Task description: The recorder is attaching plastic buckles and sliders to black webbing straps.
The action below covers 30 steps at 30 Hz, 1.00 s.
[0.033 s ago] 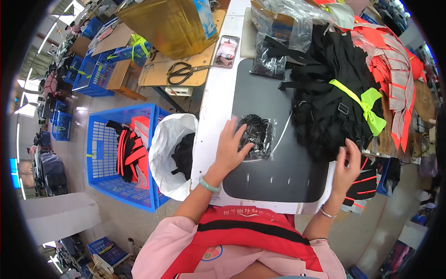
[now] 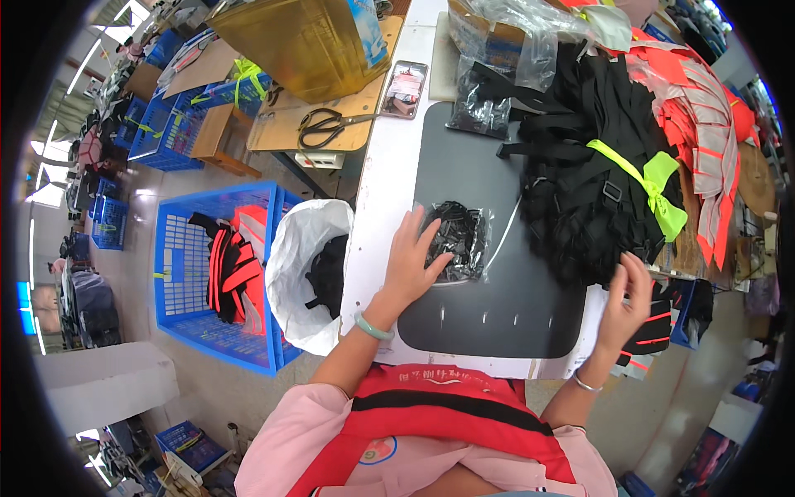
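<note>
My left hand (image 2: 411,267) lies flat with spread fingers on a clear plastic bag of small black parts (image 2: 464,236). The bag rests on a dark grey mat (image 2: 497,319) on the white table (image 2: 373,190). My right hand (image 2: 625,300) is at the mat's right edge, its bent fingers touching the near edge of a big pile of black straps (image 2: 571,190). A neon yellow strap (image 2: 654,186) lies across that pile. I cannot see anything gripped in either hand.
Left of the table stand a white sack with black pieces (image 2: 298,248) and a blue crate (image 2: 186,315) of red and black straps. Scissors (image 2: 327,126), a phone (image 2: 406,89), a yellowish box (image 2: 306,37) and a second bag of parts (image 2: 480,108) lie farther back. Orange reflective vests (image 2: 704,108) are at the right.
</note>
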Motion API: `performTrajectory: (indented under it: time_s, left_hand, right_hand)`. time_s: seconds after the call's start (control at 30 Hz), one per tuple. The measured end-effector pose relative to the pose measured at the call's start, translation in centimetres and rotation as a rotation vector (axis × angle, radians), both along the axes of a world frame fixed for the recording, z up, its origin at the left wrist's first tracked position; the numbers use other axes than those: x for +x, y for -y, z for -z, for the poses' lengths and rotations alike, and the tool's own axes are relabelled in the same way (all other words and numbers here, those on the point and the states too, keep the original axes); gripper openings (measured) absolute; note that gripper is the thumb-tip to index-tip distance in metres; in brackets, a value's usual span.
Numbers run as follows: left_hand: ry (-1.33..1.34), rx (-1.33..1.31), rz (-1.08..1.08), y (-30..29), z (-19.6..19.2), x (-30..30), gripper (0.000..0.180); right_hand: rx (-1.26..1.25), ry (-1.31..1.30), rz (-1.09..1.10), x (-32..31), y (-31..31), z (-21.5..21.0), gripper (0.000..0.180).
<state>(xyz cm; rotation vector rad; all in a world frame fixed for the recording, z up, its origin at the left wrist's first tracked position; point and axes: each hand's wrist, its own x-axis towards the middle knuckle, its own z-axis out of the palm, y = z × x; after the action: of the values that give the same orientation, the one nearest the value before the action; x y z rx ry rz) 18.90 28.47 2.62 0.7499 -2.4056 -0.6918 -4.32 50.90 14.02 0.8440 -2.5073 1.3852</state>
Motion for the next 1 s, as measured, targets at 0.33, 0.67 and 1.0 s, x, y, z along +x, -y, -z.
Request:
performTrajectory:
  time_s: [0.33,0.67,1.0]
  left_hand:
    - [-0.116,0.063,-0.040,-0.3,0.3,-0.4,0.057]
    - [-0.158,1.479,0.413,-9.3,-1.9,-2.1,0.032]
    - [0.070,1.045,0.575,-11.4,-3.5,4.4,0.023]
  right_hand:
    - [0.197,-0.063,0.059,-1.5,-1.6,2.5,0.023]
    - [0.040,0.266,-0.494,14.0,1.0,5.3,0.020]
    - [-0.555,1.438,-0.503,13.2,-1.0,6.0,0.026]
